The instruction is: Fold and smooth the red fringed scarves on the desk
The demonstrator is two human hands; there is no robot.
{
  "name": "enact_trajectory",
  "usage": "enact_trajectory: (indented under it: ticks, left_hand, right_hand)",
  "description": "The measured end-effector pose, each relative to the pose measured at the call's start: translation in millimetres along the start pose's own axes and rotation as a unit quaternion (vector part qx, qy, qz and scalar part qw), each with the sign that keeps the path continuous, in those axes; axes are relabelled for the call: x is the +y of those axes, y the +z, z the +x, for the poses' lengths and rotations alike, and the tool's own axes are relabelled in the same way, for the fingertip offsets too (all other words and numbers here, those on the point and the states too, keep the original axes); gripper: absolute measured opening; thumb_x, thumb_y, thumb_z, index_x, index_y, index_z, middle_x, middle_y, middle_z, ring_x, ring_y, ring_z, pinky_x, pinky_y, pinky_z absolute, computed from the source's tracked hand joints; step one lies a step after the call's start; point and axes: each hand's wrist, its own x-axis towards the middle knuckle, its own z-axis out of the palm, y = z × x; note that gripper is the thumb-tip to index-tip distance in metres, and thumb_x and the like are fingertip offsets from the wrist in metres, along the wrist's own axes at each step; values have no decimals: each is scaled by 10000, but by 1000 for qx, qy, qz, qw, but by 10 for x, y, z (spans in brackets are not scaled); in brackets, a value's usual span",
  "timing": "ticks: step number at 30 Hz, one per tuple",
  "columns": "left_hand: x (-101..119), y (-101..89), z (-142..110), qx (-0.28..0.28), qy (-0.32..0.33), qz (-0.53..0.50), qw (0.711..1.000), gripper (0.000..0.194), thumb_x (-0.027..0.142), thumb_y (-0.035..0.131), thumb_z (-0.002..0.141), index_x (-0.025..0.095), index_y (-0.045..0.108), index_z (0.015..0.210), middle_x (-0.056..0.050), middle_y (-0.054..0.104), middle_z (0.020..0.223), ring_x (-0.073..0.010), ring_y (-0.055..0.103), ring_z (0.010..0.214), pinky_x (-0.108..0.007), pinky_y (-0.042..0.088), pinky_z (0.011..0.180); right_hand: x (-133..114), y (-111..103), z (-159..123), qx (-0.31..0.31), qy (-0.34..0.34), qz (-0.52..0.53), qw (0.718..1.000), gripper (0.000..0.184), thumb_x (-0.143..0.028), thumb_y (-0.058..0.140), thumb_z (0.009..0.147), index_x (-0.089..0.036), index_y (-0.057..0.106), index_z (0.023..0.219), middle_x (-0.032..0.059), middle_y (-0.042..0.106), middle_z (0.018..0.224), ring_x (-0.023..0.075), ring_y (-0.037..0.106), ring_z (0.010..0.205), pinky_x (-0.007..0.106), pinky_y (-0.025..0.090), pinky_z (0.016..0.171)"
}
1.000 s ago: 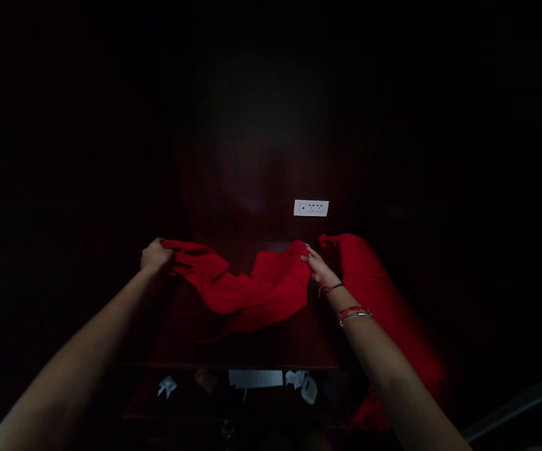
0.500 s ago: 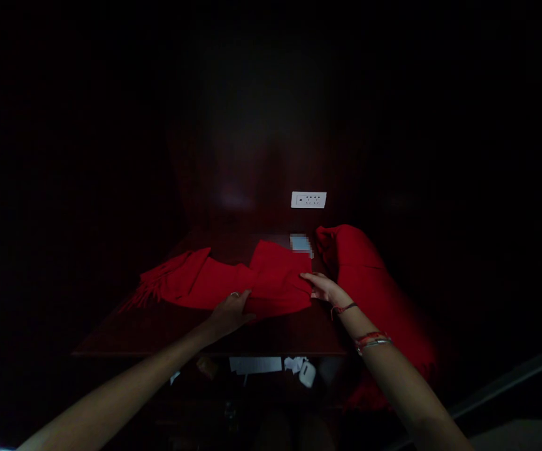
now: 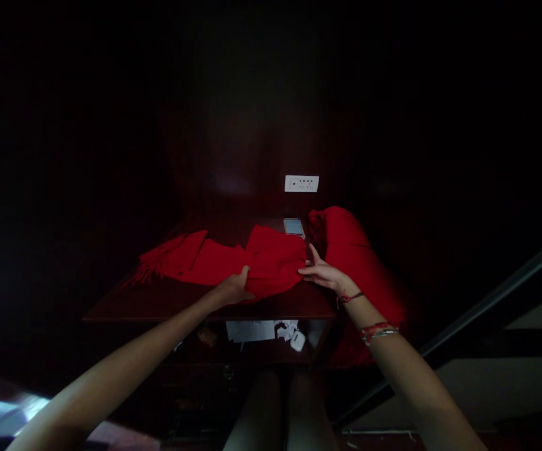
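Note:
A red fringed scarf (image 3: 273,247) lies partly folded on a dark wooden desk (image 3: 158,304), its fringe toward the left end. At the scarf's near edge rests my left hand (image 3: 233,289), thumb and fingers apart. My right hand (image 3: 325,274) is at the scarf's right end, fingers spread, the tips touching the cloth's edge. Neither hand visibly grips the cloth, though some left fingers are hidden from view.
Beside the desk's right side hangs a larger red cloth (image 3: 350,241). A small pale blue item (image 3: 293,227) lies behind the scarf, below a white wall socket (image 3: 301,183). Papers (image 3: 251,331) and a white earbud case (image 3: 297,341) occupy the shelf underneath.
The view has tilted down, showing more of the shelf and my legs. My right fingers have spread apart at the scarf's right end. The scarf looks much the same, with its right edge slightly rounded.

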Motion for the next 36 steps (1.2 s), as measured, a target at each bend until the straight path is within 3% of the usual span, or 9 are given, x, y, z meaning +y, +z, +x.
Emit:
enact_trajectory:
  ticks: [4,7,9,12,16,21,24,28,36]
  left_hand:
    - [77,-62,-74,-39,19,-148,988,565,201,544,610,189,367,1147,-13,578,700,-179,554,690,-244,390,586]
    - [188,-261,-146,-127,24,-380,916,513,254,542,637,218,394,1127,-9,595,773,-142,565,683,-238,414,604]
    - [229,-379,-209,-195,13,-430,882,523,296,570,626,248,408,1121,-6,601,803,-134,570,673,-246,424,615]
    - [172,-419,-220,-244,-26,-310,919,542,378,568,631,249,409,1132,6,599,688,-149,573,648,-273,430,626]
    - [-8,-259,52,-61,26,-63,996,369,359,532,669,179,540,992,-63,604,799,-200,549,804,-305,398,746]
    - [-31,-34,565,90,114,78,986,415,328,400,770,157,431,1147,-122,417,1180,-214,371,1091,-322,284,902]
    - [16,66,793,62,29,90,994,583,478,334,766,194,250,1268,-126,178,1335,-298,145,1205,-465,237,906]
    - [-17,145,989,-56,-121,90,987,774,686,309,634,311,125,1285,-58,-10,1369,-405,-29,1184,-649,127,821]
    - [-290,31,1215,-55,-182,55,980,916,785,321,489,353,119,1270,-39,-28,1366,-435,-58,1161,-679,73,796]
  right_hand:
    - [68,85,-29,9,-72,-23,997,1012,-3,615,496,-366,69,1267,8,397,1211,121,483,990,250,437,801]
    - [-50,83,-60,48,-71,-32,996,865,-96,600,582,-376,131,1253,1,469,1113,115,550,854,227,493,672]
    - [-171,37,-111,34,-35,-50,998,783,-132,598,609,-339,192,1246,11,518,1021,95,575,727,181,496,570]
    - [-282,-51,-206,-12,68,-162,984,792,-148,631,588,-257,218,1255,20,574,835,64,548,496,125,411,376]
    - [-215,-106,-210,-23,136,-357,924,783,-213,623,615,-204,201,1273,27,590,722,57,483,359,143,318,309]
    - [-60,-20,88,124,19,-575,809,551,-326,512,718,-140,349,1210,133,520,1043,177,554,822,240,424,676]
    - [14,83,317,198,6,-629,752,569,-415,429,751,-162,294,1243,155,403,1180,241,414,1051,321,350,823]
    - [176,127,586,199,43,-650,732,571,-495,283,783,-217,213,1277,141,254,1295,269,241,1173,409,258,881]
    - [345,-30,918,157,91,-687,704,605,-581,136,765,-284,128,1292,84,53,1369,281,29,1225,454,55,935]
